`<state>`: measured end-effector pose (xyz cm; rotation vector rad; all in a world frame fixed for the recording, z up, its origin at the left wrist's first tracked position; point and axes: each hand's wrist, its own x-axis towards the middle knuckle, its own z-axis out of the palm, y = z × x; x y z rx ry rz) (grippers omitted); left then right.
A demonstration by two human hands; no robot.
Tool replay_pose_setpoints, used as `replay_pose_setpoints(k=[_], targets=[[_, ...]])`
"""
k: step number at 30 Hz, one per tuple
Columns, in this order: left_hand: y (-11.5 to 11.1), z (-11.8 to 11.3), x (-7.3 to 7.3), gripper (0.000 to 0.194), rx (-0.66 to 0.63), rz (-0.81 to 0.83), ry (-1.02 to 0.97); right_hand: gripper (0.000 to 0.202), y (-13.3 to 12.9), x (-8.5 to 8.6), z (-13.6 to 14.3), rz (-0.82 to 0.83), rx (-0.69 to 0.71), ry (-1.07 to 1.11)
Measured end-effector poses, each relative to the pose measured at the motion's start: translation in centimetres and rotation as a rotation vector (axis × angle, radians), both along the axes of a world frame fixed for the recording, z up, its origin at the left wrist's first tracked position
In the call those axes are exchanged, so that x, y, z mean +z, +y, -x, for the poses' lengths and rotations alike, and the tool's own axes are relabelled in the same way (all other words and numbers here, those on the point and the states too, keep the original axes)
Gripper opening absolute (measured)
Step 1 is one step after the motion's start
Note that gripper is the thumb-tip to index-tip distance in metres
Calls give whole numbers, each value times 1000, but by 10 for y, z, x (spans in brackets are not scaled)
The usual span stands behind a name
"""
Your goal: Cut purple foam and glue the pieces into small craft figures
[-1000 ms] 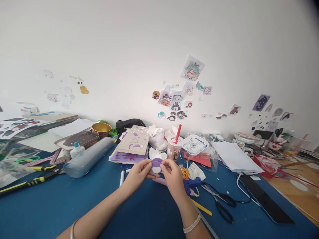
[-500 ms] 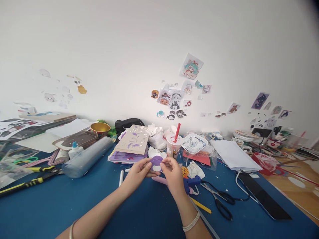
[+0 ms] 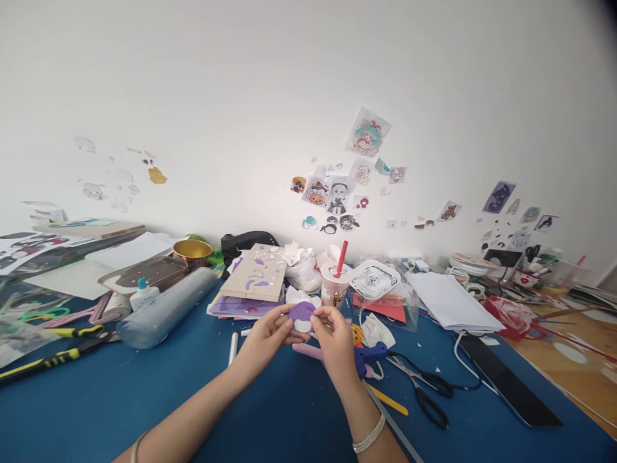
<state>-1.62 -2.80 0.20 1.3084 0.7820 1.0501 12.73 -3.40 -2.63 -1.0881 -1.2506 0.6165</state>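
A small rounded purple piece with a white patch (image 3: 303,311) is held up between both hands above the blue table. My left hand (image 3: 270,335) pinches its left edge, with fingers partly behind it. On its right edge, my right hand (image 3: 333,334) grips it between thumb and fingers. Behind the piece are crumpled white paper and a lidded cup (image 3: 334,289) with a red straw. A blue tool (image 3: 373,355) with a pink part lies partly hidden behind my right hand.
Scissors (image 3: 424,386), a yellow stick (image 3: 389,400) and a black flat device (image 3: 511,382) lie to the right. A board (image 3: 254,273) with purple scraps sits on papers. Pliers, a glue bottle (image 3: 143,294) and a clear roll (image 3: 166,312) are at left.
The view has shifted very slightly. Both hands keep hold of the purple piece, which looks tilted a little differently.
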Motion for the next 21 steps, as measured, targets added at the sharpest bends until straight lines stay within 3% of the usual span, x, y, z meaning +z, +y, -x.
replay_pose_setpoints(k=[8, 12, 16, 21], targets=[[-7, 2, 10, 66, 35, -63, -29, 25, -5, 1, 3, -14, 26, -12], [-6, 3, 7, 54, 48, -88, 25, 21, -6, 2, 4, -51, 27, -50], [-5, 4, 1, 37, 161, -203, 95, 22, -6, 2, 6, -38, 35, 38], [-5, 3, 2, 39, 120, -220, -13, 21, -5, 2, 6, -52, 45, 117]])
